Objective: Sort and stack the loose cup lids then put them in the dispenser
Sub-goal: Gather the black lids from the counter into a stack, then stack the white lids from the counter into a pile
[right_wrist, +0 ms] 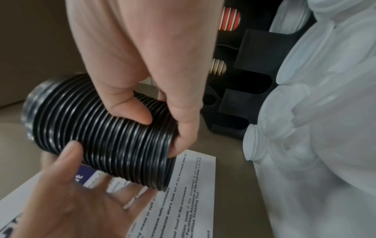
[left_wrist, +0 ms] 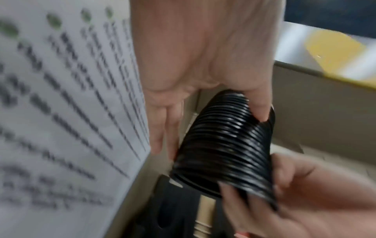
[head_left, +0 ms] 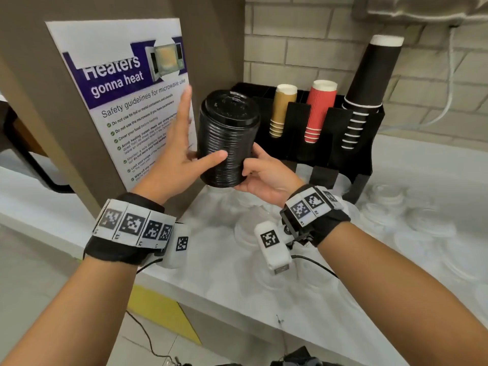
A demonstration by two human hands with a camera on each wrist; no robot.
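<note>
My right hand (head_left: 260,175) grips the bottom of the stack of black cup lids (head_left: 227,138), held in the air in front of the black dispenser (head_left: 330,133); my left hand (head_left: 179,151) is open, thumb resting on its side. The stack is tall and held only low down — if I tilt it, I expect the upper lids could slide off onto the bench (head_left: 343,299), among the loose clear lids (head_left: 412,223).

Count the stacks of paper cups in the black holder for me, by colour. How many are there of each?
Tan cup stack: 1
Red cup stack: 1
Black cup stack: 1
Total: 3 cup stacks, all upside down in the black dispenser.
</note>
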